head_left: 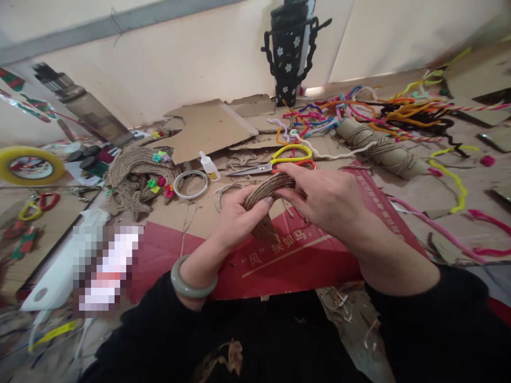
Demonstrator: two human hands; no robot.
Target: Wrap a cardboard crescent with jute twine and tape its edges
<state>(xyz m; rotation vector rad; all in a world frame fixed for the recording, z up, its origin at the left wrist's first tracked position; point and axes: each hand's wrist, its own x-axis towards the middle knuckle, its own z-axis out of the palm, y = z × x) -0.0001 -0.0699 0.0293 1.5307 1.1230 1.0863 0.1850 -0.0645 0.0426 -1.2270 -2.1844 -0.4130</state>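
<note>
The left hand [235, 218] and right hand [327, 199] both pinch a curved band of brown cord [265, 194], held just above the red cardboard [191, 266] at the middle of the bench's near edge. The left thumb lies along the band with the fingers behind it; the right thumb and fingers grip its far end. This two-sided hold probably keeps the strands side by side and the curve in shape.

Scissors [255, 168] and a small white bottle [209, 166] lie just beyond the hands, seemingly for easy reach. A pale ring [190, 184] sits beside the bottle, and a cord arch [138, 162] with bright flowers lies towards the far left corner. The cord roll [379, 149] rests towards the far right corner, and a flowered tumbler [288, 58] stands at the far edge, perhaps to be out of the way.

On the red cardboard, pale Chinese characters appear to read “风”疾如马; the line up its right side is too blurred to read. Smaller print on the brown cardboard [215, 125] behind is unclear, and no brand can be made out.
</note>
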